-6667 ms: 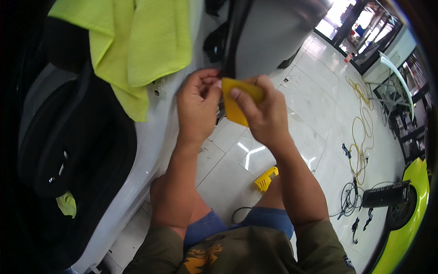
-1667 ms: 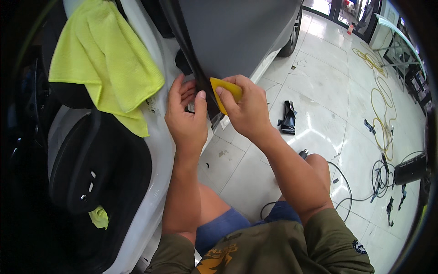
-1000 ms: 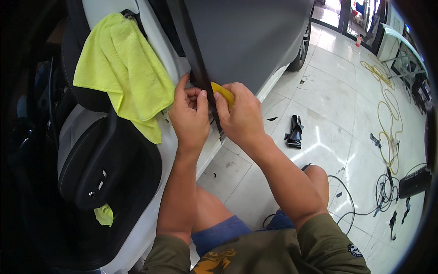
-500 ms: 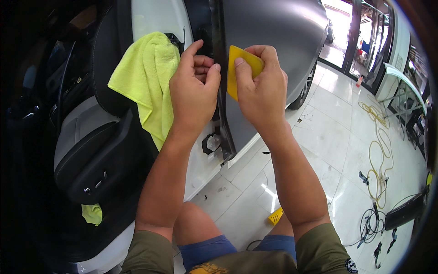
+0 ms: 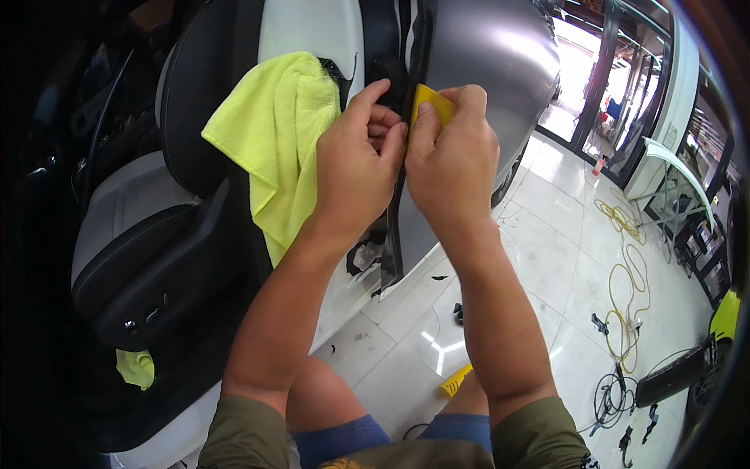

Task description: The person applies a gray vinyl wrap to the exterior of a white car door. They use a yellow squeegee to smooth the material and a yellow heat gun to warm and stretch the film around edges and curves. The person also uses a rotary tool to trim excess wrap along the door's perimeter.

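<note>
Two grips: yellow card (image 5: 441,109) pinched in the right hand (image 5: 453,148); left hand (image 5: 355,164) half-curled beside it, cannot tell whether pinching anything
Card position: toward 1 o'clock, apparently against the dark door edge (image 5: 422,55)
Card handling: best pressed evenly, held flat, left hand clear
Door panel (image 5: 488,55): grey, 1 o'clock
Cloth (image 5: 285,117): lime, hanging at 11
Floor (image 5: 547,266): tiled, yellow cable (image 5: 623,227) near 3
Glass doors (image 5: 598,94): at 2

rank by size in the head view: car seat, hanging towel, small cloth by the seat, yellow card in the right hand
1. Car seat
2. Hanging towel
3. Unsure: small cloth and yellow card; they look alike, and the right hand partly covers the yellow card.
</note>
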Available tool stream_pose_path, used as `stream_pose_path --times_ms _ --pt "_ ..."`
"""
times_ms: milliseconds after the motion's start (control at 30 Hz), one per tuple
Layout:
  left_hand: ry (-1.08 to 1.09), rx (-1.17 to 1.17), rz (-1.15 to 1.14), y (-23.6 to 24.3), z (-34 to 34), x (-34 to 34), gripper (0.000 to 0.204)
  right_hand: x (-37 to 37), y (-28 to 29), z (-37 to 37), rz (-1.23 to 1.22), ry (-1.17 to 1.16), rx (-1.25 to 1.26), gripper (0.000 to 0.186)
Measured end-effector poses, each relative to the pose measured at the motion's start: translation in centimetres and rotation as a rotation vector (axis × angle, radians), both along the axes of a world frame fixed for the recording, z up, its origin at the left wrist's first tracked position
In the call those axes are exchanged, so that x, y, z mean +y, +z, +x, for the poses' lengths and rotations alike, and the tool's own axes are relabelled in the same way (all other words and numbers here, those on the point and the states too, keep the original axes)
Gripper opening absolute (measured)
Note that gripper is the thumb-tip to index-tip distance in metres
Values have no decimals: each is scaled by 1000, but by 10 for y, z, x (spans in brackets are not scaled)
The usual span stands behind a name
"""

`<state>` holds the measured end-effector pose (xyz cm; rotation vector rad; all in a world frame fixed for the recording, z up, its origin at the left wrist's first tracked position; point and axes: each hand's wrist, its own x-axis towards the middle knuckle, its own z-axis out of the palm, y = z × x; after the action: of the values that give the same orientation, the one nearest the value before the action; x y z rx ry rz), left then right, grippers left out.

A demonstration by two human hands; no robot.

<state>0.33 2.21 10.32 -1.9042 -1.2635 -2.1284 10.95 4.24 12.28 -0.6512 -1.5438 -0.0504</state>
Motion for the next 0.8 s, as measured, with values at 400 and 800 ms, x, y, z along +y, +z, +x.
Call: stream_pose_path --times_ms 400,800 --pt "-87 62 -24 49 -17 11 45 1 38 9 -52 -63 -68 26" --pt "-59 109 -67 45 -21 11 46 -8 3 12 -155 7 -127 22"
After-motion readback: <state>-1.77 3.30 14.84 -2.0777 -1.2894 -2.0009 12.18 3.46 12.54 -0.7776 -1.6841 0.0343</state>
